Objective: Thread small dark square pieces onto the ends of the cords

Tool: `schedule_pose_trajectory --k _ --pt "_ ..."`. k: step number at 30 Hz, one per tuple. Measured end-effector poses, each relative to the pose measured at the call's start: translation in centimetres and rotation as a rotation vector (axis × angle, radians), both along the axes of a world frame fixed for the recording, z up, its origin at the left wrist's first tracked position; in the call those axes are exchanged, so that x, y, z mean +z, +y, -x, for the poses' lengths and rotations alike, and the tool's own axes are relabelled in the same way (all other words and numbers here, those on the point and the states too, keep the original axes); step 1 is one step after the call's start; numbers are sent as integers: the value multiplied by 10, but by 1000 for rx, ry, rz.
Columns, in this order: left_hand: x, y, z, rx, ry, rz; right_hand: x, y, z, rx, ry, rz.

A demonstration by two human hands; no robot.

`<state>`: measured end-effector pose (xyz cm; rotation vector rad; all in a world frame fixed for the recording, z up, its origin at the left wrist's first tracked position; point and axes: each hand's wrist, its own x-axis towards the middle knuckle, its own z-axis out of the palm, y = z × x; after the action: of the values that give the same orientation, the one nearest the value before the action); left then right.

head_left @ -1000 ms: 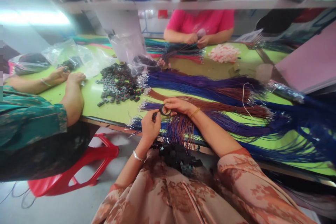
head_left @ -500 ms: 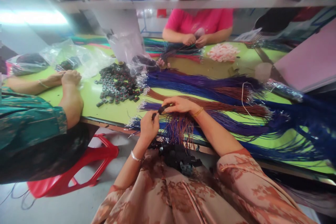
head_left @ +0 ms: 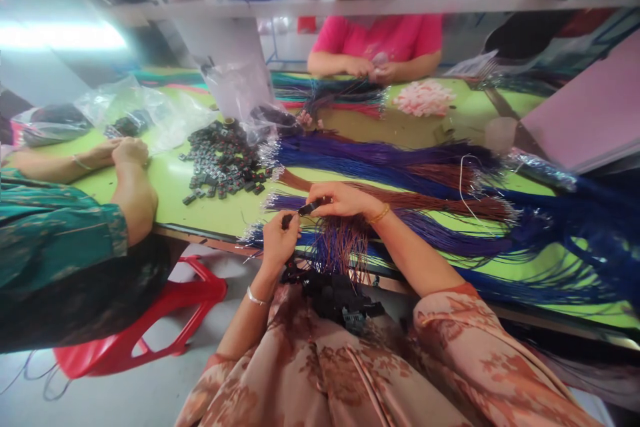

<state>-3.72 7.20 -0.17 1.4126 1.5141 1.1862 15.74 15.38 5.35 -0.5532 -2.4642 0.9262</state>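
Observation:
My left hand [head_left: 280,240] pinches a small black connector housing [head_left: 287,221] between thumb and fingers. Close beside it, my right hand [head_left: 345,200] grips another black connector [head_left: 311,207]; whether the two pieces touch is too small to tell. Brown and purple wires [head_left: 343,250] hang below my right hand over the table's near edge. In my lap lies a heap of black connectors [head_left: 335,297]. Wire bundles with silvery terminal ends stretch across the table just beyond my hands, among them a brown bundle [head_left: 400,201] and a blue-purple one [head_left: 440,233].
A pile of black connectors [head_left: 225,157] lies left of the wires on the yellow-green table [head_left: 175,207]. At left, a co-worker in a green sleeve [head_left: 60,220] sits by a red stool [head_left: 200,287]. Across, a person in pink [head_left: 377,40] works near pale pink pieces [head_left: 424,98].
My left hand has shifted slightly left and down, and its black piece shows more clearly. My right hand stays nearly in place. The hands of the person across have moved slightly.

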Motion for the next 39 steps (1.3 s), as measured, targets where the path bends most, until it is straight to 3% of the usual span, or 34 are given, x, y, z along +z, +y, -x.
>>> schedule_pose_trajectory --k 9,15,21,24,31,39 --pt "0 0 1 -74 34 -15 9 -7 0 18 -81 -150" --pt "3 3 -2 35 191 -124 5 -7 3 5 -55 -158" --pt "-7 17 -5 110 -288 79 2 -1 -3 12 39 33" --pt "-6 21 -4 76 -408 148 -1 1 -3 -57 56 76" --pt "1 15 2 -49 -615 221 0 -1 5 -157 66 -169" --pt "1 12 3 -132 -594 161 8 -14 11 -112 -109 -404"
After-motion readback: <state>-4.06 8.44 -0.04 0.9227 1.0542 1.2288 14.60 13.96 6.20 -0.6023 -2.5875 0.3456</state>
